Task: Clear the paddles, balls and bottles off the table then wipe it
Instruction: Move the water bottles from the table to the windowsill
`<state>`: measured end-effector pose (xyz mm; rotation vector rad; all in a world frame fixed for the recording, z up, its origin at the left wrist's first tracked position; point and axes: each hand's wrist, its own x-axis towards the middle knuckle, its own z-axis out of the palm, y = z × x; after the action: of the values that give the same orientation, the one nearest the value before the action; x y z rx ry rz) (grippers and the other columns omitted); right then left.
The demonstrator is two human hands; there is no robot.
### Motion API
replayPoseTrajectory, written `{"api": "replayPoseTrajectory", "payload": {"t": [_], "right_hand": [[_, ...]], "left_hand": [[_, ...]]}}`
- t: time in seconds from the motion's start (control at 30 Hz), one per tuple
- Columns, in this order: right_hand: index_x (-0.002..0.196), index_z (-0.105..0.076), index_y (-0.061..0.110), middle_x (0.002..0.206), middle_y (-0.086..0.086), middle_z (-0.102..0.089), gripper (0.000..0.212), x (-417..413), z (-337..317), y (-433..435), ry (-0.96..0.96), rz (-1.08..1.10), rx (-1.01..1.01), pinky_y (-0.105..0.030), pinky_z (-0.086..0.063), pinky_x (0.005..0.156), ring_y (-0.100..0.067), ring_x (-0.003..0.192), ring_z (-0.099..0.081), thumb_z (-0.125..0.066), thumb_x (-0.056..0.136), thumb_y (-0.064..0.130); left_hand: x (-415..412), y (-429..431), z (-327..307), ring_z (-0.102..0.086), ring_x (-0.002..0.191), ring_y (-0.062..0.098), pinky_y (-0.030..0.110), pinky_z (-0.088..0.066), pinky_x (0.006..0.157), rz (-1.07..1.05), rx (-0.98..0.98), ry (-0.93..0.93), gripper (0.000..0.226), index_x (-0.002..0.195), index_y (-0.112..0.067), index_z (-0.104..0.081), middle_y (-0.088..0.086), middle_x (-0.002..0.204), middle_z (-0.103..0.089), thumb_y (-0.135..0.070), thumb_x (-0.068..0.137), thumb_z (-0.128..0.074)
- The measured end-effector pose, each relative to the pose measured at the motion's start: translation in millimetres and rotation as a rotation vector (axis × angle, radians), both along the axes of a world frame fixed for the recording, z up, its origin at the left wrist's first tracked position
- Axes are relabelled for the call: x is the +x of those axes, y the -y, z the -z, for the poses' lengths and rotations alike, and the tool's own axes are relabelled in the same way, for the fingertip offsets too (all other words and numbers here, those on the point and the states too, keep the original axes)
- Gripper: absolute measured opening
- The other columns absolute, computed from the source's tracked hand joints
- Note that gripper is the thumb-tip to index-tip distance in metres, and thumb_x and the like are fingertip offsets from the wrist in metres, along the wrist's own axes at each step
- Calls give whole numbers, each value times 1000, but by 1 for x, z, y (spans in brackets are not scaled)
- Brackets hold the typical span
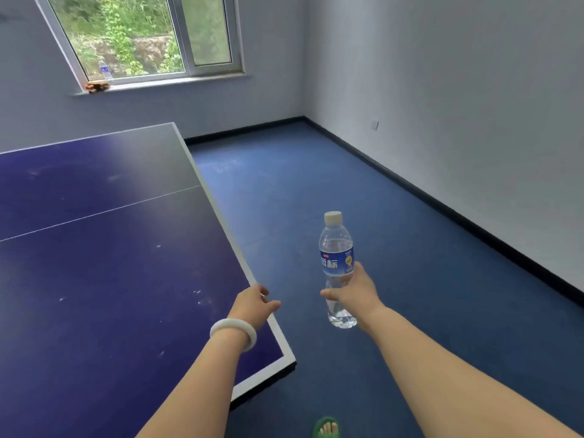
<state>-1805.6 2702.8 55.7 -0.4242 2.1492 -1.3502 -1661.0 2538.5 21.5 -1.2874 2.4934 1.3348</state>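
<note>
Right hand [354,295] grips bottle [336,248]; apparently past table [94,279].

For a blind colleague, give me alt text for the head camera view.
A person's right hand holds a capped water bottle over the blue floor, beside a blue table tennis table. The left hand, with a white bangle on its wrist, is at the table's white edge. A second bottle stands on the far windowsill.
</note>
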Motion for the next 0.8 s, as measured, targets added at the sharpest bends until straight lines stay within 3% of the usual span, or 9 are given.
{"api": "replayPoseTrajectory", "payload": {"t": [0.1,0.27,0.4,0.67,0.8], "right_hand": [[111,-50,16,98,3,-63,55,-83,0,26,2,-46,53,-29,-44,82,-11,89,-60,-85,71,5],[108,-50,15,101,-2,-64,53,-197,-4,79,-25,-40,50,-31,-47,84,-19,96,-63,-85,69,5],[112,-49,13,103,-3,-63,54,-268,0,137,24,-74,14,-30,-44,80,-20,94,-62,-83,72,3],[111,-52,10,101,-9,-65,53,-402,15,303,45,-282,-17,-31,-48,74,-26,93,-64,-82,68,2],[119,-47,9,107,-4,-54,58,-442,1,388,38,-438,-18,-33,-43,81,-23,97,-55,-81,73,0]], "left_hand": [[-82,22,-3,-59,89,17,28,-48,81,-7,9,22,41,124,-9,-56,3,108,-64,-31,92,-67],[-192,69,-16,-60,106,23,30,-45,90,3,-47,64,41,125,-7,-56,9,119,-63,-31,93,-66],[-261,119,-17,-60,109,24,31,-47,92,-28,-62,102,42,125,-10,-55,9,122,-61,-34,92,-66],[-371,229,-25,-59,110,25,30,-47,90,-212,-93,147,43,125,-10,-56,9,124,-59,-34,92,-67],[-394,282,-34,-59,109,24,32,-48,91,-351,-94,186,42,126,-11,-55,9,125,-59,-35,93,-65]]}}
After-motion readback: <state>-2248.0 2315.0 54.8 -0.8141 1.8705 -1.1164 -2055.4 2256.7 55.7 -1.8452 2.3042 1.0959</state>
